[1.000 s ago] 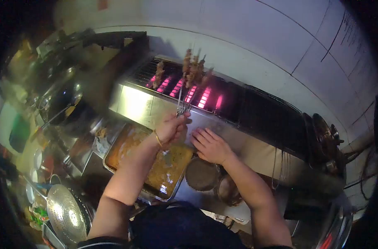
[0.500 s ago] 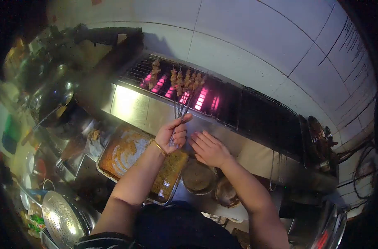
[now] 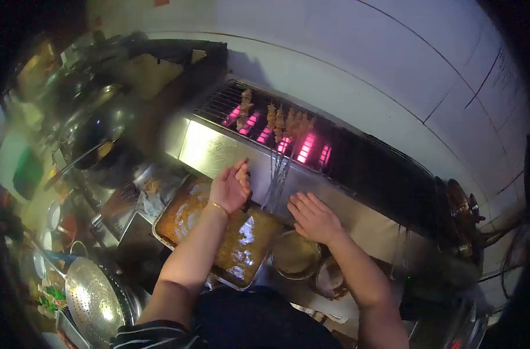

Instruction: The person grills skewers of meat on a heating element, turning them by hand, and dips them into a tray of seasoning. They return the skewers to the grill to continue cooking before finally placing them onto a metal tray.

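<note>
My left hand (image 3: 231, 187) is off the skewers, just left of their handles, palm turned up and fingers loosely bent apart. Several meat skewers (image 3: 288, 125) lie close together on the grill (image 3: 218, 104), their metal handles reaching over its steel front edge toward me. One more piece of skewered meat (image 3: 244, 107) lies further left on the grate. My right hand (image 3: 314, 218) rests flat with fingers stretched, right of the handles on the steel ledge. Below my hands is a tray (image 3: 241, 247) with brown and yellowish seasoning.
Two round bowls (image 3: 295, 254) stand right of the tray. A perforated strainer (image 3: 94, 299) is at the lower left, and a dark wok (image 3: 102, 136) with a ladle at the upper left. Pink-glowing burners show under the grate. Pans (image 3: 460, 200) stand at the far right.
My left hand has let go of the skewer handles and moved left, opening. The skewers now lie on the grill. The camera view has shifted slightly.
</note>
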The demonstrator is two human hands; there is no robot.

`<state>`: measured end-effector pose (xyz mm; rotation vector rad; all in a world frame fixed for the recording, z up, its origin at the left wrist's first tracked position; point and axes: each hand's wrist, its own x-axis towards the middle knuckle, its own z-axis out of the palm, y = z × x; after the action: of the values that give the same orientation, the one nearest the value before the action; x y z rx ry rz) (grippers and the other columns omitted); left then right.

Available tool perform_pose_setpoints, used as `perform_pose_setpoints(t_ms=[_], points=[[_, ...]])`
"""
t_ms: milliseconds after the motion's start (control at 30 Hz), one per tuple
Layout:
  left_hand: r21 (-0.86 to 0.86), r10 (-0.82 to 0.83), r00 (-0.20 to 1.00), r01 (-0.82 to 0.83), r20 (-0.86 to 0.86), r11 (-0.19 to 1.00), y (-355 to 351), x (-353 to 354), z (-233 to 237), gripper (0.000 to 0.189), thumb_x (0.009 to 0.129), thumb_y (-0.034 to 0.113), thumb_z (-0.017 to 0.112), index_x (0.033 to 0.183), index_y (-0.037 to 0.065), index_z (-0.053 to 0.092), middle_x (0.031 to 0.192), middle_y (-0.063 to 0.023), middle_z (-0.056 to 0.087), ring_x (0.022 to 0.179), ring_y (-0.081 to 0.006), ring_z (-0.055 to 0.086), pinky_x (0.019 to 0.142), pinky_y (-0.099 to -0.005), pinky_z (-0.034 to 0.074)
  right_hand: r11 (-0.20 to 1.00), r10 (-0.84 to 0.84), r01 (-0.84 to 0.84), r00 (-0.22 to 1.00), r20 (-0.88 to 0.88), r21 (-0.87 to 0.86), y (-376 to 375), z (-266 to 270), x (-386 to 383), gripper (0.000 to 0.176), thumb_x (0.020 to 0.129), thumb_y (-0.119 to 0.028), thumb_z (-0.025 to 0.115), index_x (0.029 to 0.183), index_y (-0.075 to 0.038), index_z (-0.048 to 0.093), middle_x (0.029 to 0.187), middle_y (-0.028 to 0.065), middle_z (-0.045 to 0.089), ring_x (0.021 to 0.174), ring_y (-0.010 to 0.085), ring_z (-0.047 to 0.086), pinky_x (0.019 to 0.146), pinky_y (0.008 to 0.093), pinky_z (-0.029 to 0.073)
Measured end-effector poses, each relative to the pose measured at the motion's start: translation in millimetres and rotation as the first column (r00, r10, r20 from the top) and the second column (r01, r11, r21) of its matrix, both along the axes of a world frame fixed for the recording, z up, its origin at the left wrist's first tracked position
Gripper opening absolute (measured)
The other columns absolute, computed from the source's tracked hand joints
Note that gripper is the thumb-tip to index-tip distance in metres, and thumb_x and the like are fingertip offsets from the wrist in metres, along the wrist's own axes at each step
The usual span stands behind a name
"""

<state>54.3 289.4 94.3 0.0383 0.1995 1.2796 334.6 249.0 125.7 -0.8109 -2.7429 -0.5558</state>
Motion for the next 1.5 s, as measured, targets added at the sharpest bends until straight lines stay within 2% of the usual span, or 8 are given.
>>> perform_pose_setpoints(t_ms=[233,400,533,633,833,1033,1233,1500], points=[[0.158,-0.177,0.975,0.155,0.136,0.975,40.9,-15.8,10.3,0.028,0.099,0.027,0.047,0.12,0.012,0.056,0.066,0.0059,0.056,0.05,-0.0036,0.041,0.046,-0.019,0.035,0.998,-0.004,0.002,0.999,0.039,0.059,0.5,0.8,0.5,0.056,0.075,-0.036,0.065,0.123,-0.008,0.055,0.128,0.0054,0.054,0.125,0.0219,0.045,0.109,0.0446,0.03],[0.084,-0.092,0.99,0.101,-0.109,0.991,40.3,-10.8,17.5,0.019,0.095,0.022,0.055,0.112,0.015,0.06,0.057,0.0076,0.048,0.042,-0.0026,0.035,0.039,-0.0181,0.029,0.998,-0.009,0.006,0.998,0.056,0.055,-0.6,2.8,1.3,0.057,0.074,-0.038,0.066,0.122,-0.008,0.056,0.128,0.0058,0.054,0.125,0.0227,0.045,0.11,0.0462,0.029],[0.02,-0.01,0.919,0.019,-0.394,1.0,37.2,-1.3,30.5,0.015,0.093,0.022,0.058,0.107,0.016,0.061,0.057,0.007,0.049,0.039,-0.0029,0.035,0.036,-0.0189,0.03,0.998,-0.005,0.002,0.999,0.045,0.065,0.3,0.4,1.8,0.057,0.074,-0.038,0.066,0.122,-0.009,0.056,0.128,0.0055,0.054,0.125,0.0226,0.045,0.11,0.0462,0.028],[0.039,0.012,0.883,0.007,-0.468,0.999,34.1,6.8,36.2,0.014,0.094,0.023,0.057,0.105,0.015,0.06,0.057,0.0075,0.049,0.039,-0.0029,0.036,0.035,-0.019,0.031,0.998,-0.013,0.01,0.999,0.045,0.067,0.1,0.9,1.5,0.057,0.074,-0.038,0.066,0.123,-0.01,0.056,0.128,0.005,0.054,0.125,0.0223,0.045,0.111,0.0461,0.027],[-0.007,-0.066,0.951,0.066,-0.301,0.998,40.3,6.7,26.5,0.021,0.094,0.024,0.057,0.114,0.018,0.061,0.054,0.0099,0.048,0.04,-0.0016,0.038,0.037,-0.0178,0.031,0.997,-0.018,0.015,0.999,0.046,0.072,-1.4,3.6,1.0,0.054,0.075,-0.037,0.065,0.121,-0.011,0.057,0.128,0.0041,0.055,0.125,0.0213,0.045,0.11,0.0458,0.028],[0.001,-0.061,0.913,0.067,-0.403,0.998,36.9,6.1,28.8,0.018,0.094,0.026,0.056,0.109,0.016,0.061,0.056,0.0092,0.048,0.044,-0.0014,0.039,0.04,-0.0163,0.033,0.997,-0.008,0.007,1.0,0.011,0.076,-0.8,1.5,1.0,0.052,0.075,-0.036,0.065,0.12,-0.011,0.059,0.127,0.0038,0.056,0.124,0.0211,0.047,0.11,0.0454,0.029],[0.067,-0.11,0.982,0.121,-0.153,0.99,40.4,0.0,25.3,0.019,0.093,0.027,0.059,0.109,0.018,0.061,0.056,0.0089,0.05,0.043,-0.0014,0.041,0.04,-0.0162,0.034,0.998,-0.006,0.006,1.0,-0.003,0.065,-0.9,1.5,1.5,0.05,0.076,-0.035,0.065,0.12,-0.011,0.059,0.127,0.0035,0.056,0.124,0.0212,0.047,0.11,0.0453,0.029],[0.014,-0.083,0.973,0.088,-0.213,0.996,39.9,-2.2,20.0,0.019,0.093,0.025,0.058,0.11,0.017,0.061,0.057,0.0079,0.051,0.043,-0.0023,0.039,0.04,-0.0171,0.034,0.999,0.001,0.0,1.0,-0.021,0.046,-0.8,3.2,0.9,0.05,0.075,-0.034,0.065,0.119,-0.01,0.059,0.127,0.0039,0.056,0.124,0.0218,0.047,0.109,0.0454,0.03]])
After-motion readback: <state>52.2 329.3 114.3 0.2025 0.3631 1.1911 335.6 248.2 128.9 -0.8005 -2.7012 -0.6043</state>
